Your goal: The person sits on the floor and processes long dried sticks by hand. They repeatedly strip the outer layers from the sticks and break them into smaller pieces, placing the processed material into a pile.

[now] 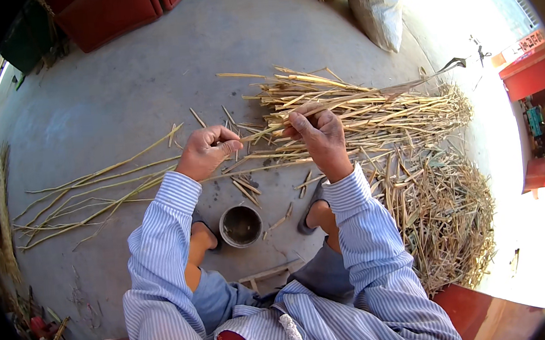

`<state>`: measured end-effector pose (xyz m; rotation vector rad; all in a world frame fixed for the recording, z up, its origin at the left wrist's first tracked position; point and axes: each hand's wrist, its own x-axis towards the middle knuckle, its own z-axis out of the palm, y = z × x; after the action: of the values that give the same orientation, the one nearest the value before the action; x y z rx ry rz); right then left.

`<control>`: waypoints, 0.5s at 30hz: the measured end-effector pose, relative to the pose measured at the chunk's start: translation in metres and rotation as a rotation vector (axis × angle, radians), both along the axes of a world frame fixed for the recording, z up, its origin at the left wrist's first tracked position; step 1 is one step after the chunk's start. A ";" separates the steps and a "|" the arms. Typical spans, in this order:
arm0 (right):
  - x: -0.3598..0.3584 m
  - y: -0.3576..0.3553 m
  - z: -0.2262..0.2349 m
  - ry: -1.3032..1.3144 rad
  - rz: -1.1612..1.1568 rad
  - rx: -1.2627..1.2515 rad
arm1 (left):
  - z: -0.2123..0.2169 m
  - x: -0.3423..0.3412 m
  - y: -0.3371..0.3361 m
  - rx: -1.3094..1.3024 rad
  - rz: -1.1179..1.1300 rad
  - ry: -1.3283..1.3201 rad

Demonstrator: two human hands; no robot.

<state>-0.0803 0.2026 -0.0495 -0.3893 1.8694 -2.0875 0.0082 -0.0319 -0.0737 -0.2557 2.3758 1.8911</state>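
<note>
A pale yellow-green plant stalk (261, 133) spans the gap between my hands, above the floor. My left hand (206, 152) pinches its left end between thumb and fingers. My right hand (321, 134) grips it further right, thumb on top, over the near edge of a bundle of dry straw-coloured stalks (370, 106). Several long thin stems (101, 178) fan out across the floor to the left of my left hand. Short cut stalk pieces (246, 188) lie scattered below my hands. A round bowl (240, 227) with dark liquid stands between my feet.
A heap of dry chopped stalks and leaves (448, 219) lies to the right, below the bundle. Dark red furniture (107, 16) stands at the far left, and a pale woven sack (375, 5) at the far right. A cigarette (293, 336) with long ash shows at the lower edge.
</note>
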 end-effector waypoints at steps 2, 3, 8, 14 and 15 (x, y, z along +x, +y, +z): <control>-0.002 0.003 0.002 0.021 0.031 -0.049 | -0.001 0.001 -0.004 0.220 0.060 0.042; -0.001 0.003 0.002 0.065 0.042 -0.039 | -0.001 0.002 -0.007 0.330 0.090 0.063; 0.002 0.004 -0.002 0.213 0.065 0.018 | 0.002 0.001 -0.016 0.337 0.196 0.085; -0.006 0.020 0.010 0.148 -0.034 -0.029 | -0.008 0.005 -0.052 0.103 0.528 0.121; -0.007 0.022 0.010 0.109 -0.013 -0.025 | -0.010 0.007 -0.062 0.004 0.574 0.162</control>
<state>-0.0873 0.2247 -0.0396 -0.5082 1.9128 -2.1397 0.0156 -0.0935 -0.0839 -0.9024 2.6001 2.2079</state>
